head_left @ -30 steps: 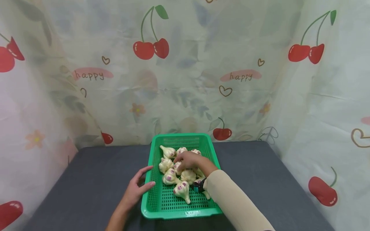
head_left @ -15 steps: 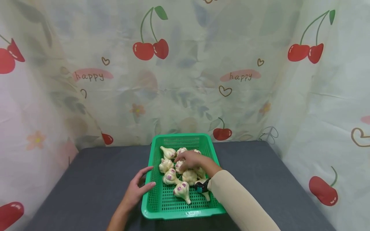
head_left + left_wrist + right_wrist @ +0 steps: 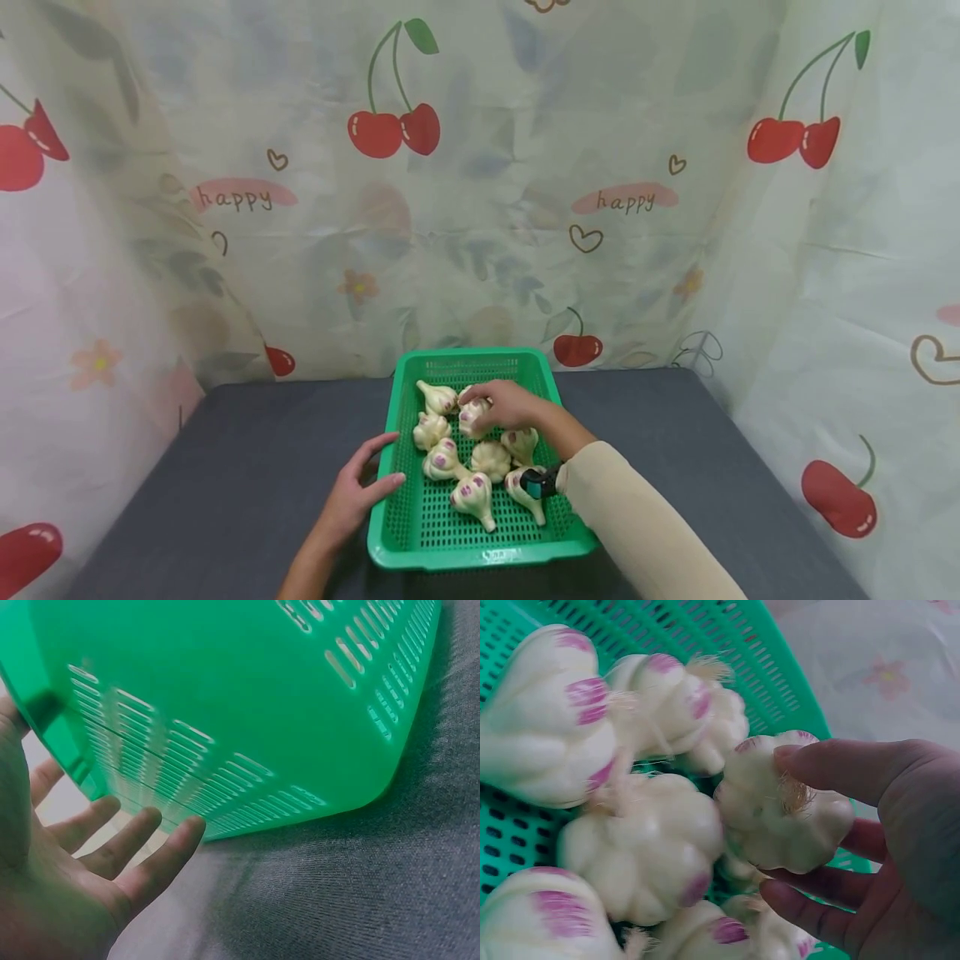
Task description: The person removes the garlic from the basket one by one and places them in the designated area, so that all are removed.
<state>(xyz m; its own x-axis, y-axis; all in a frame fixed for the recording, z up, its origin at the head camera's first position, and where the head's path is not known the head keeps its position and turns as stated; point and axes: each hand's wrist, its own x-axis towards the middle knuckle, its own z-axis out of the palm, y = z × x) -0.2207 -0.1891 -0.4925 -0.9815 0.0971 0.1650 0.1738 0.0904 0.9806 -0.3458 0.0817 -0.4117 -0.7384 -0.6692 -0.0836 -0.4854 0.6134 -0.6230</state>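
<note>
A green plastic basket (image 3: 442, 558) holds several white garlic bulbs with purple streaks. My right hand (image 3: 515, 407) reaches over its right side and holds one garlic bulb (image 3: 780, 817) by its sides, thumb near the root tuft and fingers below, as the right wrist view shows. That bulb overlaps the ones behind it in the head view. My left hand (image 3: 356, 487) is at the basket's left rim, thumb and forefinger lying over the edge. In the left wrist view its other fingers (image 3: 169, 859) spread loosely beside the perforated outer wall.
The basket stands on a dark grey cloth-covered table (image 3: 270, 475). Other bulbs lie close around the held one, among them a pale bulb (image 3: 491, 461) and one near the front (image 3: 472, 495). A cherry-printed curtain (image 3: 480, 208) encloses the back and sides.
My right hand has drawn slightly back and to the right, bringing the garlic bulb up from among the others. More of the bulbs on the right now show. The left hand has stayed put.
</note>
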